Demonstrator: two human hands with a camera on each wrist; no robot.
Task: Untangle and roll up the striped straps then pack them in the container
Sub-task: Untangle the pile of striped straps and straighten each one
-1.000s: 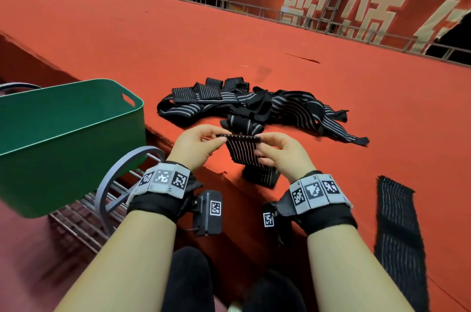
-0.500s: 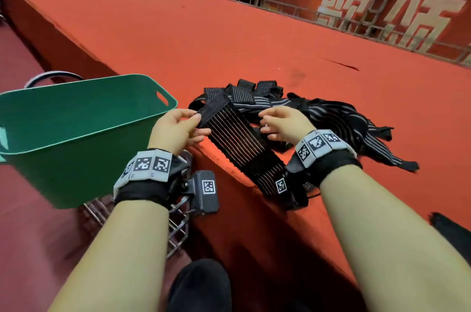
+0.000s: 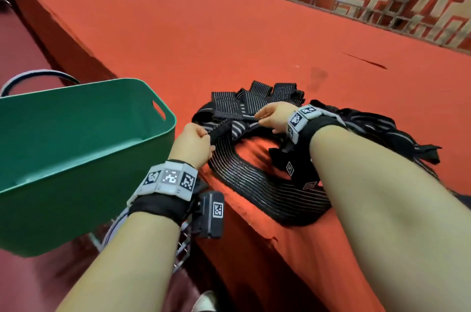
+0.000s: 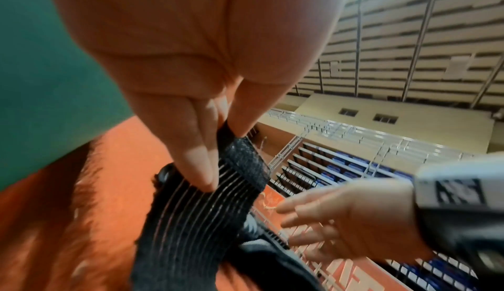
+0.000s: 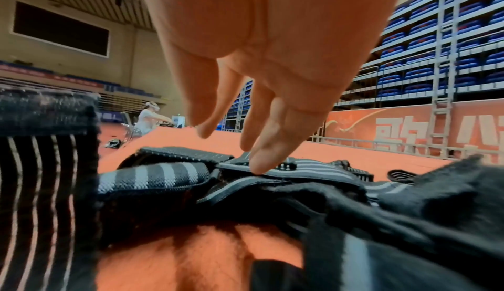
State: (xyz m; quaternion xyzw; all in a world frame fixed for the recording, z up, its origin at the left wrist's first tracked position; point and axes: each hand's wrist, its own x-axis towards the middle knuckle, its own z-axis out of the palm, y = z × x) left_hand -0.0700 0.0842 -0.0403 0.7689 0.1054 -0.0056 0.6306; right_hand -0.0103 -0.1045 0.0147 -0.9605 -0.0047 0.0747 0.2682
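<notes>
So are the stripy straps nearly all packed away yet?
Not nearly. No rolled strap shows in the green container, though part of its floor is hidden. In hand: the left hand pinches the end of one striped strap, unrolled along the red platform's edge, while the right hand touches the tangled pile with straight fingers. Left to do: untangling, rolling and packing.

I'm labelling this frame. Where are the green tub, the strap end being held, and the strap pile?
tub (image 3: pixel 76 148), head view, bare inner wall.
strap end (image 4: pixel 245 162), left wrist view, fuzzy end patch.
pile (image 3: pixel 254 101), head view, striped band near its top.
</notes>
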